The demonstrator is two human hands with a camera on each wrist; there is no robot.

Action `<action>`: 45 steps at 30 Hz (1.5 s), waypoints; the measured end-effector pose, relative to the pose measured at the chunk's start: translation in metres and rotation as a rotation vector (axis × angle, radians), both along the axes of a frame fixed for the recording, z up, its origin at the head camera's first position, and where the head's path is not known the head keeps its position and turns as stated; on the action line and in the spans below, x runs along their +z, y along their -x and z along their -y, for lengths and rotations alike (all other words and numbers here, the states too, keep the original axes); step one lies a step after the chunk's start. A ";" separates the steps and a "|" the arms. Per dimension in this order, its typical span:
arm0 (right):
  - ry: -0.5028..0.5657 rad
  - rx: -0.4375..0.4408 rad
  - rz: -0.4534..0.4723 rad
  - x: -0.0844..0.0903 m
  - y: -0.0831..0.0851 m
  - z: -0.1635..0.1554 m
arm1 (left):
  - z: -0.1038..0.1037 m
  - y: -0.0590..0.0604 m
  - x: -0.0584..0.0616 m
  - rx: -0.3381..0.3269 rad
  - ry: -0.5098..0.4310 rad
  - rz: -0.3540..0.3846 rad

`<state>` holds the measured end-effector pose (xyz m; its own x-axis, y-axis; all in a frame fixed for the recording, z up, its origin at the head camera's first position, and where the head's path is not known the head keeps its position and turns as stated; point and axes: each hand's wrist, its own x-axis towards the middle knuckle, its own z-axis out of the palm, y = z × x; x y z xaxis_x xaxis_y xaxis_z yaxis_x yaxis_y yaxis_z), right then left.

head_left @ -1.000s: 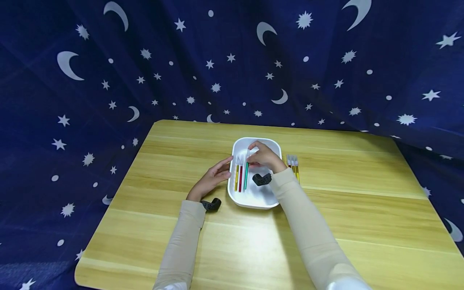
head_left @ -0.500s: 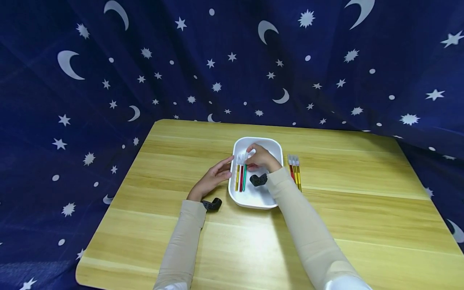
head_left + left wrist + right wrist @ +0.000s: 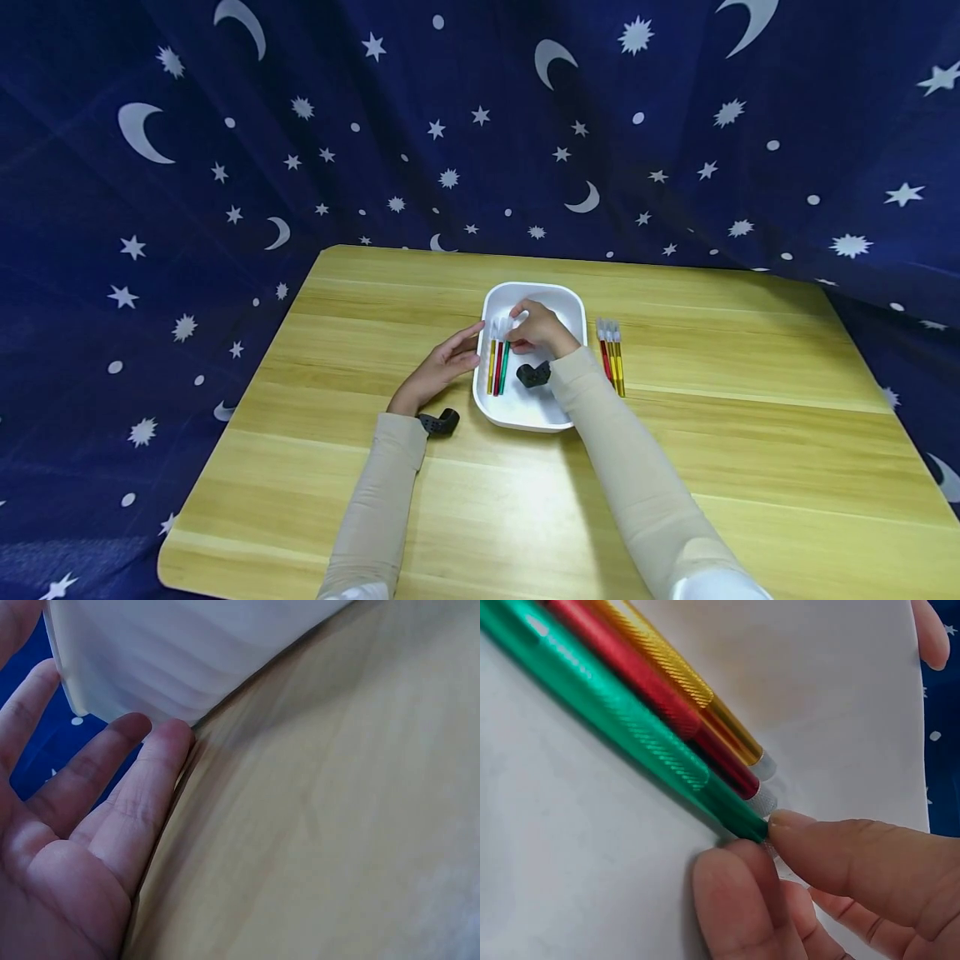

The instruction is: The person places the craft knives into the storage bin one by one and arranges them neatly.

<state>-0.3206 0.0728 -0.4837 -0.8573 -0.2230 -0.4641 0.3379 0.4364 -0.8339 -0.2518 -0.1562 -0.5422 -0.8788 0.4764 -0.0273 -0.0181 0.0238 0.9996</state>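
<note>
My right hand (image 3: 543, 330) is inside a white tray (image 3: 525, 415). Its thumb and fingertips pinch a green craft knife (image 3: 622, 727) by the collet end, near the clear cap. A red craft knife (image 3: 649, 694) and a gold craft knife (image 3: 671, 664) lie alongside it on the tray floor, close to the left wall. The caps are partly hidden by my fingers. With fingers extended, my left hand (image 3: 438, 372) rests at the tray's left side; in the left wrist view its fingertips (image 3: 171, 739) touch the outer wall.
Several more craft knives (image 3: 611, 357), red and gold with clear caps, lie side by side on the wooden table (image 3: 720, 417) just right of the tray. A dark blue curtain (image 3: 465, 83) with moons and stars hangs behind the table.
My right hand has moved slightly left with the green craft knife, bringing it from apart to right beside the red one. The left hand has stayed at the tray's side.
</note>
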 end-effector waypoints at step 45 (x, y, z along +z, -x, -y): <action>0.101 0.194 -0.396 0.039 -0.033 -0.047 | 0.000 0.001 -0.004 -0.004 -0.023 -0.007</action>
<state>-0.2879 0.1202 -0.4442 -0.9021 -0.4248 -0.0761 -0.0963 0.3699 -0.9241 -0.2529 -0.1563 -0.5465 -0.8769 0.4805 -0.0100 -0.0109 0.0009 0.9999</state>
